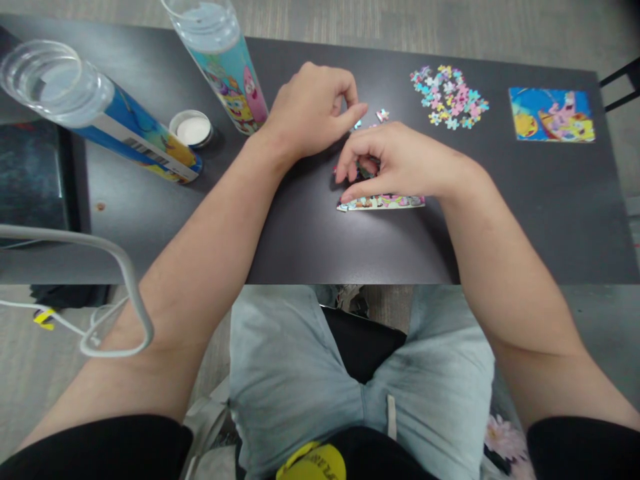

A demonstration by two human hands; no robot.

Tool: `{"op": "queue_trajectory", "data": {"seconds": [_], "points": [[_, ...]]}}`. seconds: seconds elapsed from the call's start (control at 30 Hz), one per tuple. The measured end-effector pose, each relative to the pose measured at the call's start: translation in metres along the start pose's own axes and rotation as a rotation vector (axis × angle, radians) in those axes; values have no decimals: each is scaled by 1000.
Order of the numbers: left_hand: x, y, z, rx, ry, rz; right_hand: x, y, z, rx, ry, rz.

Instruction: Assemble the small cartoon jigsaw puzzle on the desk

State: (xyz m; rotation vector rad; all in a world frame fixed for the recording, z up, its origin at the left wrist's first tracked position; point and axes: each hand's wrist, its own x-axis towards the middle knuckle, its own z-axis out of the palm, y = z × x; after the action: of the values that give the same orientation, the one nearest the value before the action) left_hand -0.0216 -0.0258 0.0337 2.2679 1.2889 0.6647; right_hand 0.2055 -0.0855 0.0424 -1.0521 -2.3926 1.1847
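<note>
My left hand (320,110) hovers over the dark table with its fingers curled and the tips of thumb and forefinger close together; whatever may be between them is hidden. Just past its thumb lie a few loose jigsaw pieces (383,115). My right hand (387,160) is over a partly joined jigsaw strip (385,202). Its thumb rests along the strip's left part, apart from the bent fingers, and no piece shows between them. The palm covers much of the joined section, so its full shape cannot be seen.
A heap of jigsaw pieces (450,97) lies at the back right, beside a cartoon picture card (553,115). On the left are two clear-topped printed tubes (145,143), a round lid (191,129), a black device (35,183) and a white cable (125,267).
</note>
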Motion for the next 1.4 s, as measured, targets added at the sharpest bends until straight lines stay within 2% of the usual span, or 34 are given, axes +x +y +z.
{"op": "queue_trajectory", "data": {"seconds": [0.2,0.4,0.53,0.83,0.97,1.07,1.17,1.23,1.3,1.4], "points": [[-1,1,1,28,5,-26,1,6,-1,-54,-25,-107],[-2,3,4,70,58,-5,4,7,1,-61,-45,-145],[-3,4,4,73,33,-41,4,6,0,-67,-60,-142],[-4,4,3,36,71,-16,5,4,3,-46,-88,-138],[-4,4,1,-20,28,-6,2,-2,1,-49,-97,-94],[-3,2,0,-13,15,-21,-6,-6,-7,-28,5,-57],[0,-3,2,-22,37,-33,-11,-5,-17,-39,244,-30],[2,-9,4,-65,79,-28,-12,-1,-21,-72,352,-6],[5,-16,7,-130,124,-13,-11,5,-23,-121,356,20],[11,-25,9,-185,129,-18,-7,13,-21,-174,283,26]]}}
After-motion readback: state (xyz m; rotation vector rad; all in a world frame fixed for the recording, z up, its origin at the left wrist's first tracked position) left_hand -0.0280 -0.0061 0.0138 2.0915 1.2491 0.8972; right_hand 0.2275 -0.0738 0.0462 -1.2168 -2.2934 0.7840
